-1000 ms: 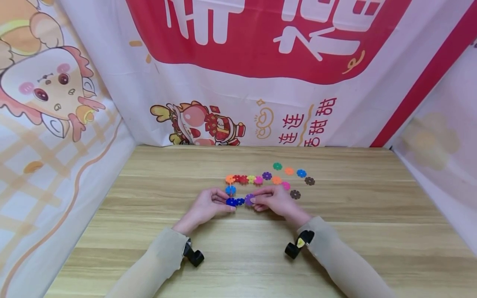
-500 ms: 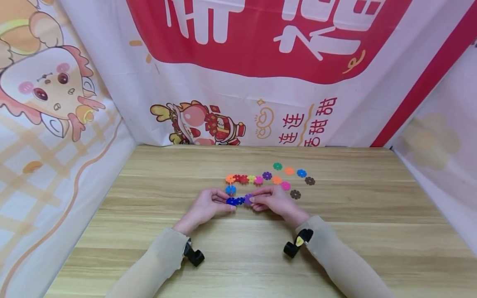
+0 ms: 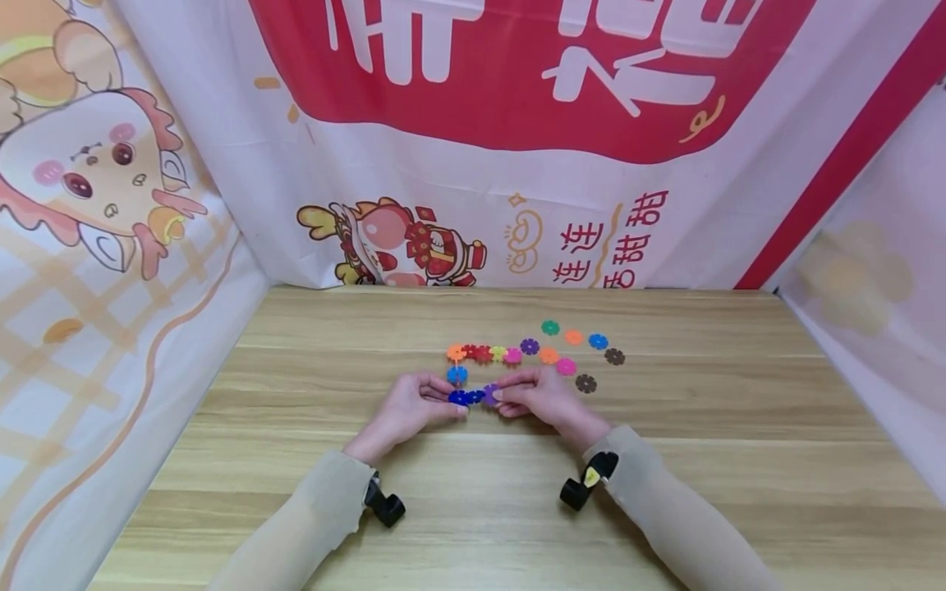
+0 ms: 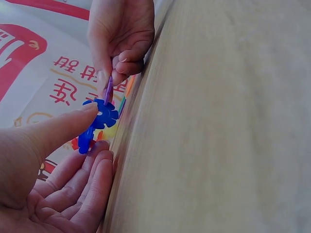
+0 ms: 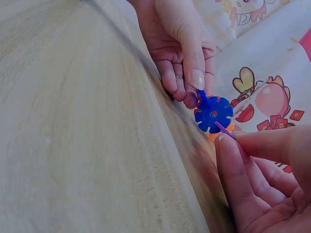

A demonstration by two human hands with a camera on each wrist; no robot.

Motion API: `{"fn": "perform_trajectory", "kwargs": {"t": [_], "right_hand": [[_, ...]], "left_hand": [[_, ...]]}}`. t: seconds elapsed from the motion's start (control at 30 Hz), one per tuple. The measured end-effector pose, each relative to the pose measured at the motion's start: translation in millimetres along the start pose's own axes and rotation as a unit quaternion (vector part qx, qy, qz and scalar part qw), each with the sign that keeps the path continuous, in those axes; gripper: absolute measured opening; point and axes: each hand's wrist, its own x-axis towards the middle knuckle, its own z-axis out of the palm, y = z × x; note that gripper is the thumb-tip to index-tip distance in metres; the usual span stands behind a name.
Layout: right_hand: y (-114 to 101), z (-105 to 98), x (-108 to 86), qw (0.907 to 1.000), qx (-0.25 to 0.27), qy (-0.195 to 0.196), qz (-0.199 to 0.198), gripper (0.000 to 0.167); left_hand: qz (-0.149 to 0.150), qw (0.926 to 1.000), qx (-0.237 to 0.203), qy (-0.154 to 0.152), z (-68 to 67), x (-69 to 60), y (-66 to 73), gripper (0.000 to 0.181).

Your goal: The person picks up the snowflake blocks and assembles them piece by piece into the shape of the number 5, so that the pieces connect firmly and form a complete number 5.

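Note:
My left hand (image 3: 410, 408) pinches a dark blue notched plastic disc (image 3: 458, 397) at the near end of a chain of such discs. A second dark blue disc (image 5: 214, 114) is joined to it. My right hand (image 3: 543, 400) pinches a purple disc (image 3: 490, 395) between thumb and fingers. Seen edge-on in the right wrist view, the purple disc (image 5: 225, 130) meets the second blue disc's rim; how deep it sits in a slot I cannot tell. From the left hand the chain runs back through a light blue disc (image 3: 457, 375) to an orange disc (image 3: 456, 352), then rightward.
Red (image 3: 483, 354), yellow (image 3: 498, 354) and pink discs (image 3: 512, 355) form the chain's back row. Right of it lie several loose discs, among them a green disc (image 3: 550, 327) and a brown disc (image 3: 585, 383). Printed cloth (image 3: 414, 164) stands behind the wooden table (image 3: 488, 509).
My right hand has moved the purple disc slightly left, against the second dark blue disc. The left hand keeps its hold in nearly the same place.

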Motion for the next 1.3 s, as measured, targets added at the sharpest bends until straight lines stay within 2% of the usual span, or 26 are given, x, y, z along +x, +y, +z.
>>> {"fn": "perform_trajectory", "kwargs": {"t": [0.27,0.37,0.57,0.73,1.0,1.1,1.3], "right_hand": [[1.3,2.0,2.0,0.9999,0.011,0.000,-0.004,0.024],[2.1,3.3,2.5,0.9999,0.012,0.002,-0.012,0.024],[4.2,5.2,4.0,0.9995,0.019,0.001,-0.026,0.025],[4.3,4.7,4.1,0.9995,0.019,0.000,-0.024,0.027],[1.8,5.5,2.9,0.9998,0.011,0.001,-0.018,0.026],[1.8,6.3,3.5,0.9998,0.010,0.000,-0.019,0.026],[1.0,8.2,4.0,0.9996,0.012,-0.005,-0.026,0.027]], "left_hand": [[-0.008,0.9999,0.000,-0.006,-1.4,0.6,0.2,0.043],[0.000,0.9999,0.005,-0.009,-2.0,-0.3,2.5,0.046],[0.020,0.9995,0.001,-0.024,-5.9,-2.2,6.7,0.039],[0.043,0.9980,0.045,-0.014,-10.1,-3.7,9.5,0.041],[0.084,0.9916,0.094,-0.027,-7.3,-6.3,9.8,0.036],[0.084,0.9902,0.109,-0.021,-5.1,-6.4,10.6,0.035],[0.079,0.9847,0.155,0.002,-0.9,-3.2,11.5,0.013]]}}
